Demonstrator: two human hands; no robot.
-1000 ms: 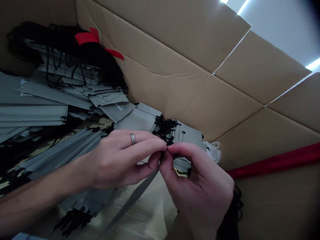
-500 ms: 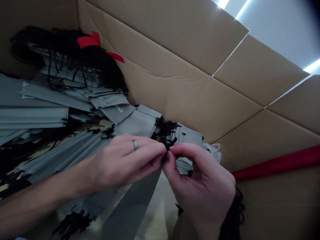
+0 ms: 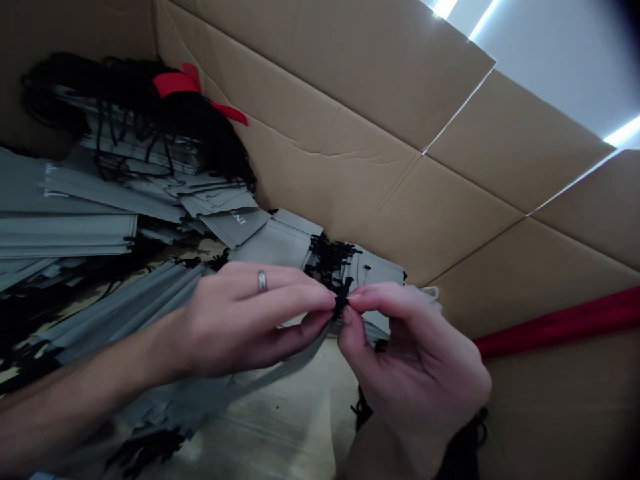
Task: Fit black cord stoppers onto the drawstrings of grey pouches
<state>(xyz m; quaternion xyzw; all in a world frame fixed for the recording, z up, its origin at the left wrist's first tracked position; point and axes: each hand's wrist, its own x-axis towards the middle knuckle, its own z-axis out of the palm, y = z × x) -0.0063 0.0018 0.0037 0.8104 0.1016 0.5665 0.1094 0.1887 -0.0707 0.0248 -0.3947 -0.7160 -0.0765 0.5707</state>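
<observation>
Between my two hands is a short black cord [image 3: 342, 298], bunched as if knotted. My left hand [image 3: 260, 313], with a ring on one finger, pinches one side of it. The thumb and forefinger of my right hand [image 3: 410, 360] pinch the other side. From the cord a grey fabric pouch [image 3: 295, 363] hangs down and back behind my left hand, partly hidden by it. Just beyond my fingertips lie more grey pouches [image 3: 273, 243] with a clump of black cord ends [image 3: 330, 257].
Stacks of grey pouches [image 3: 65, 233] fill the left side. A bundle of black cords [image 3: 210, 127] with a red band [image 3: 177, 83] tops the far pile. Cardboard walls [image 3: 320, 87] rise behind and to the right, where a dark red strip [image 3: 560, 323] runs across.
My hands have drawn slightly apart, the right one moving a little to the right. The hanging grey pouch has swung left and up behind my left hand.
</observation>
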